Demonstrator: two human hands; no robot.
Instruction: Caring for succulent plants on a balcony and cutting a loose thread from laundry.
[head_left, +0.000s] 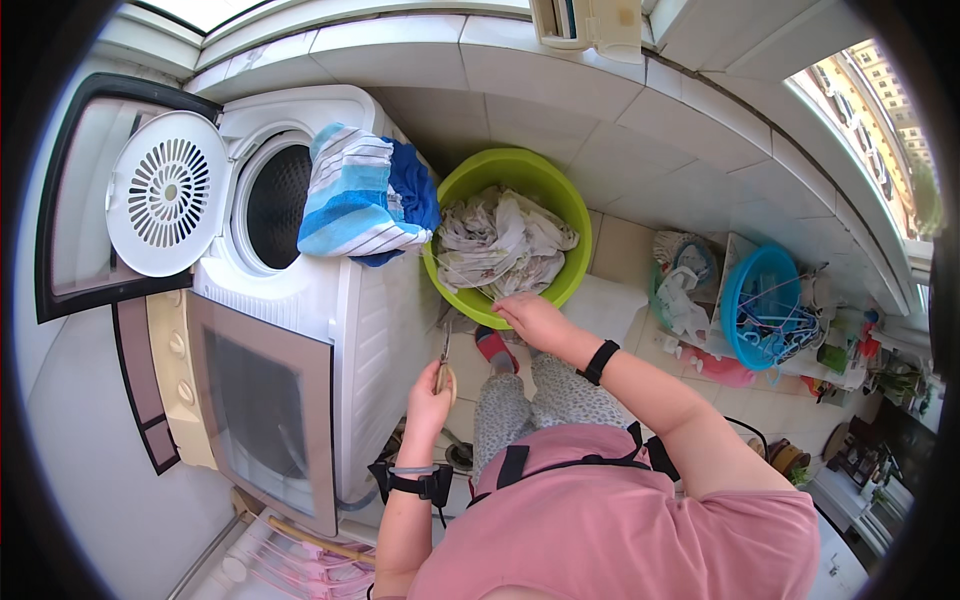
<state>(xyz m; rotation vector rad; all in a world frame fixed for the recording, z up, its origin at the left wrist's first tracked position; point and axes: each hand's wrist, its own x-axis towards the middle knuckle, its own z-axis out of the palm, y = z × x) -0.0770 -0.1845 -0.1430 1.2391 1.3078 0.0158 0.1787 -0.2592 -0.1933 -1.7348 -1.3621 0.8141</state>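
Observation:
My left hand (429, 397) grips a pair of scissors (447, 346) with pale handles, its blades pointing away from me. My right hand (534, 321) pinches a thin, pale thread (466, 278) over the near rim of a lime-green tub (574, 266). That thread stretches up toward a blue-and-white striped towel (349, 199), draped with a darker blue cloth (412, 184) over the corner of a white twin-tub washing machine (386, 352). Crumpled white patterned fabric (506, 240) lies inside the tub.
The round spin-dryer opening (279, 202) is uncovered, its slotted white lid (169, 193) raised. A closed, see-through wash lid (262, 405) lies nearer me. Toward the right, a blue basin (761, 281) holds several hangers. A tiled wall (540, 112) runs behind the tub.

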